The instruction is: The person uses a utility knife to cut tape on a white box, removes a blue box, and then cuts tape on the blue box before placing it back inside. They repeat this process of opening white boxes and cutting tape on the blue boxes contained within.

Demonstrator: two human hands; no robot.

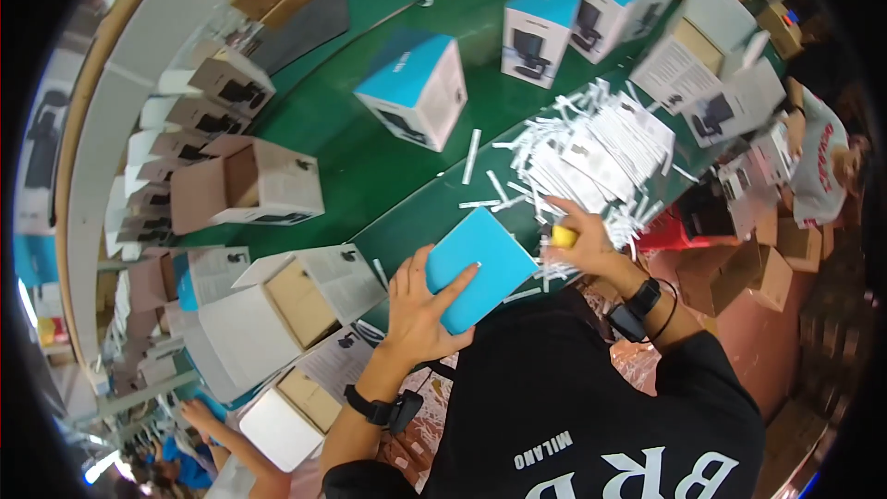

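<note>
My left hand (420, 305) grips a box by its plain blue face (476, 268), with the thumb laid across it and the fingers along its left edge. The box is close in front of my body, and its other sides are mostly hidden. My right hand (591, 245) is just right of the box, closed around a small yellow thing (564, 237) whose kind I cannot make out. Its index finger reaches out toward a heap of printed white leaflets (601, 162). Loose white paper strips (472, 156) lie around the heap on the green table.
A closed blue-and-white box (416, 88) stands mid-table, with several more (540, 28) at the back right. Open boxes (309, 291) crowd the left. Another person (818, 157) is at the right edge; a co-worker's arm (236, 448) shows lower left. Brown cartons (730, 268) sit right.
</note>
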